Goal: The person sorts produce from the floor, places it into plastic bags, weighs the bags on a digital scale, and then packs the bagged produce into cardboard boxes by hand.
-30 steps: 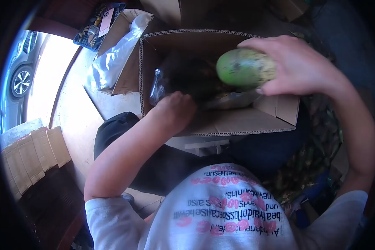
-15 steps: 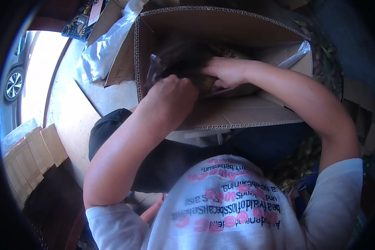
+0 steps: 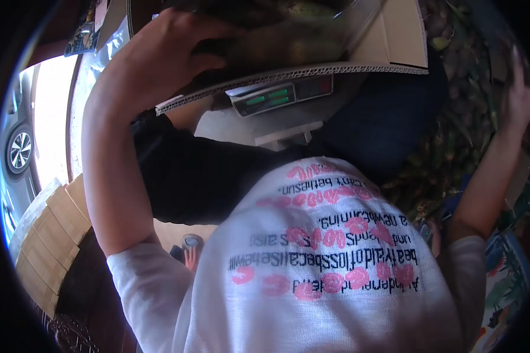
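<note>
My left hand [image 3: 182,44] reaches over the near left part of an open cardboard box [image 3: 388,35], its thumb and fingers apart above the dim inside. Pieces of produce in the box are dark and blurred. Far out to the right, my right hand [image 3: 521,97] is stretched out with its fingers extended, at the edge of a heap of green and brownish produce [image 3: 459,117]. Under the box's near edge shows a digital scale [image 3: 282,99] with green lit figures.
Folded cardboard [image 3: 56,229] stands at the left, with a parked car [image 3: 20,165] outside beyond it. Clear plastic [image 3: 109,47] hangs by the box's left side. Part of another person's hand [image 3: 191,257] shows low at the left. A patterned bag [image 3: 503,276] lies at the right.
Both hands were together inside the box. My right hand has swung far out to the right; my left has moved forward and left, its fist opened. The view has shifted, revealing the scale.
</note>
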`<state>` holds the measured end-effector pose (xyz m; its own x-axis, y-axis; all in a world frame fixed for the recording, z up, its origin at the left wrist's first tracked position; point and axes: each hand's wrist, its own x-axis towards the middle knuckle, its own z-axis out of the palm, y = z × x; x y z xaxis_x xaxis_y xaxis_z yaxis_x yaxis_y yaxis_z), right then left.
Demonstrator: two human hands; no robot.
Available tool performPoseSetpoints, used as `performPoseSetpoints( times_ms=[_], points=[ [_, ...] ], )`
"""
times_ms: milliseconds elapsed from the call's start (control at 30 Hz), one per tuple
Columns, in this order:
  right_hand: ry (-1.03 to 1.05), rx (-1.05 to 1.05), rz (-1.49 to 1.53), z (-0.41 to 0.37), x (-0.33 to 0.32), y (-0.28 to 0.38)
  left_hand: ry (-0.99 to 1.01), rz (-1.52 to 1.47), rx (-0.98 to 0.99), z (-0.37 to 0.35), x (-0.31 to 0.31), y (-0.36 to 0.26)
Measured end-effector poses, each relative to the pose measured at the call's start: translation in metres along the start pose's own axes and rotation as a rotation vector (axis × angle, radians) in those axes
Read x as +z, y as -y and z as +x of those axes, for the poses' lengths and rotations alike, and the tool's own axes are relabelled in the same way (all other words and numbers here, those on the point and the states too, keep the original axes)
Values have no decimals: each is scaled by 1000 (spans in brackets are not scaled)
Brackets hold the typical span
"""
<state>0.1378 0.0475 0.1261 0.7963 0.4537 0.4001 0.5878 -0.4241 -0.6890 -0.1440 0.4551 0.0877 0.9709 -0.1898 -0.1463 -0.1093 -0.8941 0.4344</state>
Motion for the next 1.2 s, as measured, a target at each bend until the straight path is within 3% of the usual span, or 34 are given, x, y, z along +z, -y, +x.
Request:
performPoseSetpoints(
  times_ms=[67,100,133,167,333,433,567,600,733,967,1200],
  points=[
    [-432,226,-20,-55,10,12,-38,-33,-96,-9,-37,-9],
    [-351,217,25,-76,-4,-3,-54,-58,-146,-16,-49,-12],
    [-362,223,-47,-101,-14,-23,-259,-104,-98,-25,-50,-10],
    [-389,370,8,-129,-27,-51,-318,-65,-275,-35,-60,-2],
    [-375,704,122,-249,-22,-117,-792,-109,-220,-58,-60,21],
    [-310,794,152,-294,-10,-126,-808,273,-307,-75,-58,36],
    [-220,827,155,-311,-7,-127,-937,1,-431,-65,-46,10],
    [-207,822,127,-310,-11,-127,-874,172,-449,-68,-49,9],
    [-151,753,140,-307,-44,-123,-888,384,-518,-82,-54,54],
    [149,1010,16,-358,-113,-129,-781,508,-748,-80,-64,79],
    [409,1256,27,-456,-103,-142,-871,457,-608,-59,-65,60]
  ],
)
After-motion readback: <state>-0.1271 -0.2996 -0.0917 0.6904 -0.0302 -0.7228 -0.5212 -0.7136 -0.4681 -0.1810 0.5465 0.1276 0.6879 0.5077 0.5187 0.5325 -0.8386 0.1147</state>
